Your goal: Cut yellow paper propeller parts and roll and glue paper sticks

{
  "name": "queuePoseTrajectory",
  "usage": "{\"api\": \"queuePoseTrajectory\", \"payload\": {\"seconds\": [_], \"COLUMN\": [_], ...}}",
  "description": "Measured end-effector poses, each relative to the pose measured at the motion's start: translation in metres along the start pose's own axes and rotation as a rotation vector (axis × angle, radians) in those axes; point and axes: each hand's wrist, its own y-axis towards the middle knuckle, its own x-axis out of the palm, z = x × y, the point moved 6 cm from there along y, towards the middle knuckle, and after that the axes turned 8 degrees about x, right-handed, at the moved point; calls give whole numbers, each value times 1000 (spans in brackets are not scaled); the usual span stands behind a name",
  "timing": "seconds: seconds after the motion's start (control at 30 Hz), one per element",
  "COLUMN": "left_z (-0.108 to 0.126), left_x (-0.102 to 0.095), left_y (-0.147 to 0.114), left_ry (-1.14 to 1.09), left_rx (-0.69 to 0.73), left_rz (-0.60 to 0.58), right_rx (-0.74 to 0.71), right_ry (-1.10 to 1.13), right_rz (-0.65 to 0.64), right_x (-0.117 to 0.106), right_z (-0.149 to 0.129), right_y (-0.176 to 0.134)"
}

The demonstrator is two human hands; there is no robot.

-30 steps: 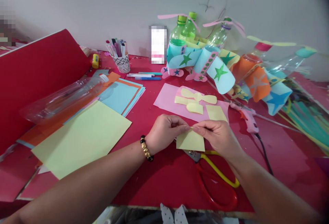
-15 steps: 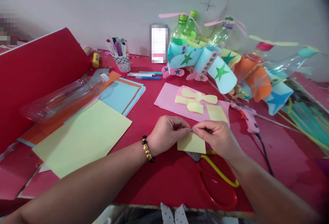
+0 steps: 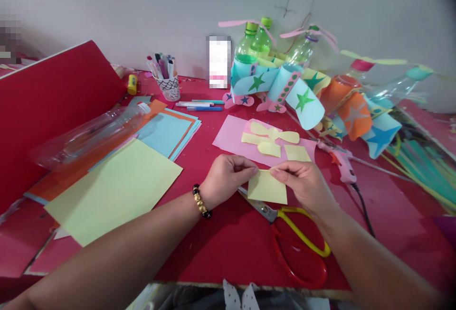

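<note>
Cup (image 3: 170,87), far centre, holds markers (image 3: 162,65). Left hand (image 3: 228,177) and right hand (image 3: 302,184) each pinch the top edge of a yellow slip (image 3: 267,189), near centre, above scissors (image 3: 295,236). Red table (image 3: 221,248); grey wall (image 3: 142,11) behind.

Bare red table (image 3: 228,248) near edge; scissors (image 3: 292,234) right; yellow-green sheet (image 3: 114,191) left

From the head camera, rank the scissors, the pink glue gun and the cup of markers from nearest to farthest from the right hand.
1. scissors, just below the right hand, toward the table edge.
2. pink glue gun, to its right.
3. cup of markers, far back left by the wall.
</note>
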Motion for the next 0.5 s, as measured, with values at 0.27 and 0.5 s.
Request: {"api": "queuePoseTrajectory", "payload": {"seconds": [0.27,0.5], "left_z": [2,1], "left_x": [-5,-5], "left_y": [3,3], "left_ry": [39,37], "left_rx": [27,17], "left_rz": [34,41], "right_rx": [-3,-5], "right_ry": [-23,12], "right_rz": [35,13], "right_x": [-3,-1], "right_z": [1,3], "right_y": [2,3]}}
